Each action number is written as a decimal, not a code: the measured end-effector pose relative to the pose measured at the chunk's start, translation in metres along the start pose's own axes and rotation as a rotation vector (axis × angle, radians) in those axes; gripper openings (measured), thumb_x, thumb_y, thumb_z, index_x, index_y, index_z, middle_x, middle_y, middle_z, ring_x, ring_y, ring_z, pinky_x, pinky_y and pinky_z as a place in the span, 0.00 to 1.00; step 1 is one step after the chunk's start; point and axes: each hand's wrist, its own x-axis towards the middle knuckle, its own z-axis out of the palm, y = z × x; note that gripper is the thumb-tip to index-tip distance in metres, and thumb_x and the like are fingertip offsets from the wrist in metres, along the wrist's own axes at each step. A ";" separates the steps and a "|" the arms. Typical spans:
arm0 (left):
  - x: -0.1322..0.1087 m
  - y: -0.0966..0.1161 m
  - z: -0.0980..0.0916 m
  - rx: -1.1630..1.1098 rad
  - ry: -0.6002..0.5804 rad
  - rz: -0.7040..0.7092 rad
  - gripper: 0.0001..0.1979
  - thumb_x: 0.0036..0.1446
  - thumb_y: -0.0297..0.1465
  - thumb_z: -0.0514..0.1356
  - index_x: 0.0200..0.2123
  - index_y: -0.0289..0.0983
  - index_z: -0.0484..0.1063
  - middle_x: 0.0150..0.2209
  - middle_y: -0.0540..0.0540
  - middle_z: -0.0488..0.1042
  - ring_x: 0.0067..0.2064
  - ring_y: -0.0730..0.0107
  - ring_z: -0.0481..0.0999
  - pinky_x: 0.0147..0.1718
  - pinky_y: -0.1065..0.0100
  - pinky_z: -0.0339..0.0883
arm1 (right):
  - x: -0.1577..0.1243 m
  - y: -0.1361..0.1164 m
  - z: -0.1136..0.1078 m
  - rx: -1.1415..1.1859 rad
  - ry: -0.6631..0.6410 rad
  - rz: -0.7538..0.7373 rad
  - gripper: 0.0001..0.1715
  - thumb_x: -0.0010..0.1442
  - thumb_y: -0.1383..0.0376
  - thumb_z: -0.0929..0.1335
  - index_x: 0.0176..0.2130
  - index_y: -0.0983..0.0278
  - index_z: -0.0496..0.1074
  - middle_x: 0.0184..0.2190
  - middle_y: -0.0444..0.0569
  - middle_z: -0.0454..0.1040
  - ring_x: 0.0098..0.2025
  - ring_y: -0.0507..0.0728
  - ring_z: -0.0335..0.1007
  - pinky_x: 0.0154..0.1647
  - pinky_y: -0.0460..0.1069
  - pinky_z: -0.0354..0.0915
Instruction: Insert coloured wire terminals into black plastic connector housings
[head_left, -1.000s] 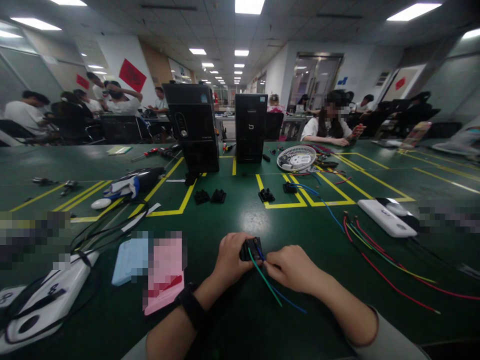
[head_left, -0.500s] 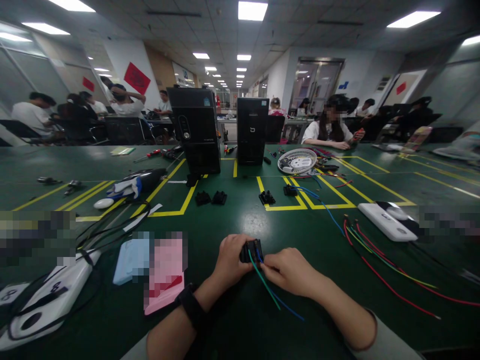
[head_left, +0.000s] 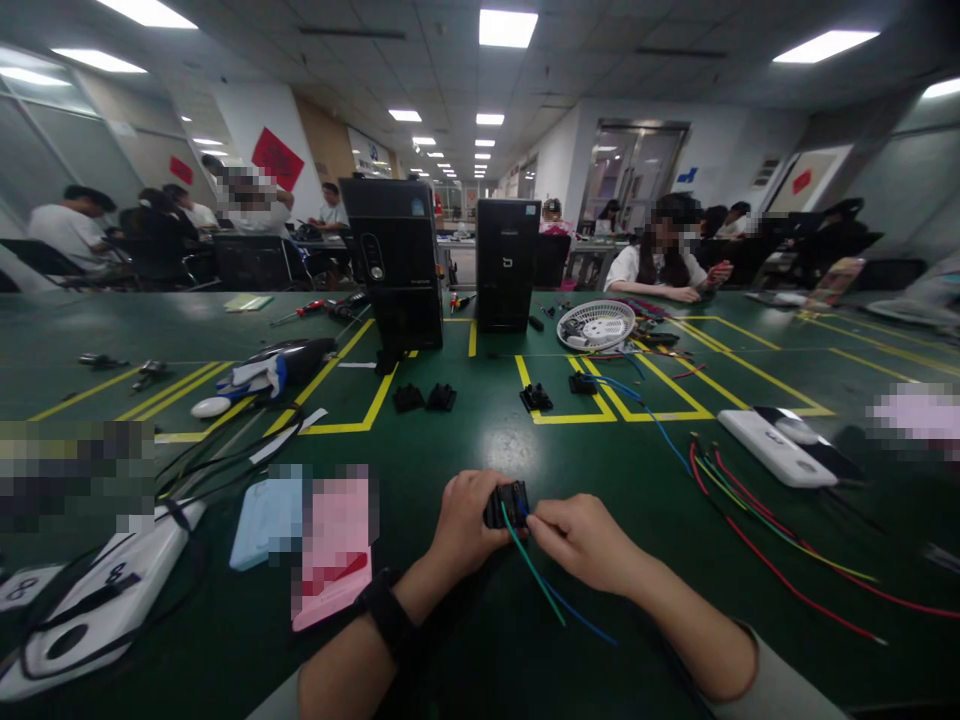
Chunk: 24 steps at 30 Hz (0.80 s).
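My left hand [head_left: 469, 520], with a black band on its wrist, grips a small black terminal block [head_left: 507, 505] just above the table. A green wire [head_left: 536, 582] runs out of the block toward me, and a blue wire [head_left: 581, 610] trails beside it. At the block's right edge, the thumb and fingertips of my right hand [head_left: 581, 535] are pinched together on the blue wire, close to where it enters. The fingers partly cover that spot. Similar black blocks [head_left: 441, 397] lie farther back on the table.
Two black computer towers [head_left: 506, 270] stand at the back, beside a white basket [head_left: 596, 328]. Loose red wires [head_left: 799, 590] and a white power bank-like box [head_left: 776, 447] lie right. Pink [head_left: 334, 600] and blue [head_left: 251, 525] pads and a white device [head_left: 112, 610] with black cables lie left. A person [head_left: 660, 250] sits opposite.
The view has shifted slightly. Both hands stay at the block, which has tilted a little, and the right fingertips remain at its right edge.
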 end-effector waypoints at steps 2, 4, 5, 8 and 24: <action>0.000 0.000 0.000 -0.003 -0.001 0.005 0.19 0.45 0.40 0.65 0.41 0.43 0.69 0.40 0.48 0.72 0.46 0.57 0.67 0.46 0.59 0.56 | 0.000 0.002 0.004 -0.037 -0.057 -0.029 0.19 0.62 0.62 0.60 0.23 0.65 0.66 0.17 0.40 0.61 0.19 0.46 0.50 0.23 0.46 0.40; 0.001 -0.001 0.000 -0.007 -0.001 0.005 0.19 0.45 0.40 0.64 0.41 0.43 0.69 0.40 0.48 0.72 0.46 0.57 0.67 0.46 0.58 0.56 | -0.001 0.007 0.004 -0.084 -0.114 -0.038 0.18 0.61 0.62 0.61 0.23 0.65 0.67 0.17 0.41 0.62 0.20 0.46 0.48 0.23 0.46 0.39; 0.001 -0.001 0.000 -0.009 0.001 0.002 0.19 0.45 0.41 0.64 0.42 0.43 0.69 0.40 0.48 0.72 0.46 0.57 0.67 0.46 0.58 0.56 | -0.002 0.010 0.002 -0.102 -0.132 -0.033 0.17 0.61 0.62 0.61 0.23 0.65 0.67 0.17 0.41 0.62 0.20 0.46 0.48 0.23 0.46 0.39; 0.001 -0.001 0.000 -0.011 0.003 -0.007 0.21 0.44 0.42 0.66 0.42 0.44 0.69 0.40 0.49 0.73 0.46 0.57 0.67 0.46 0.58 0.56 | -0.003 0.018 -0.008 -0.129 -0.129 0.001 0.18 0.61 0.62 0.61 0.23 0.65 0.67 0.17 0.41 0.63 0.20 0.46 0.48 0.23 0.46 0.38; 0.001 -0.001 0.000 -0.015 0.018 0.004 0.19 0.44 0.40 0.65 0.41 0.43 0.69 0.40 0.48 0.73 0.45 0.57 0.68 0.45 0.58 0.57 | -0.004 0.009 -0.005 -0.225 -0.128 -0.031 0.19 0.63 0.60 0.59 0.26 0.64 0.69 0.19 0.44 0.69 0.19 0.47 0.56 0.24 0.48 0.38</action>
